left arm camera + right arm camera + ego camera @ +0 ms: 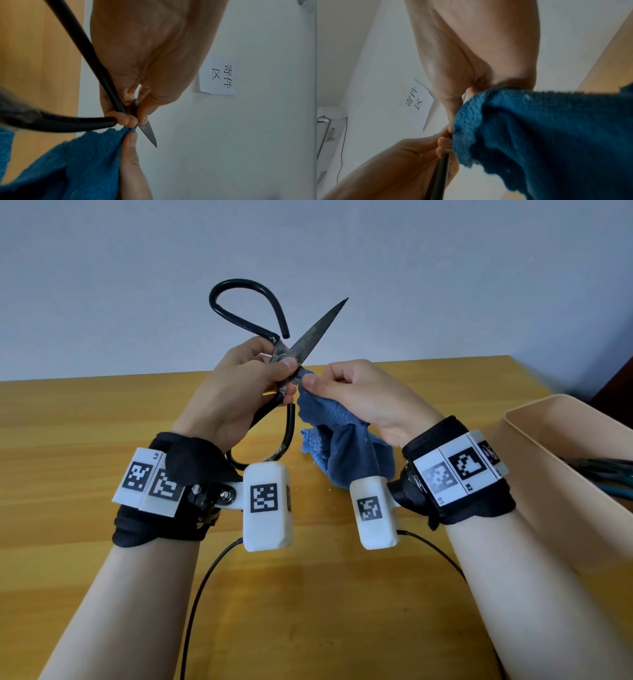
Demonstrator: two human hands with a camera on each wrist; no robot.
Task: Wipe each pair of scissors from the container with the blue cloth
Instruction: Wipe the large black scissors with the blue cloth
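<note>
A large pair of black-handled scissors (308,337) is held up above the table with its blades spread apart. My left hand (246,385) grips it at the pivot, one handle loop rising behind and the other hanging below. One dark steel blade (148,133) points up and to the right. My right hand (346,395) pinches the blue cloth (339,440) around the base of the other blade, which the cloth hides. The rest of the cloth (547,135) hangs down toward the table.
A beige container (555,460) stands at the right on the wooden table (85,422), with more scissors handles (609,474) inside. Black cables (205,577) run from the wrist cameras toward me. A paper note (221,75) is stuck on the wall.
</note>
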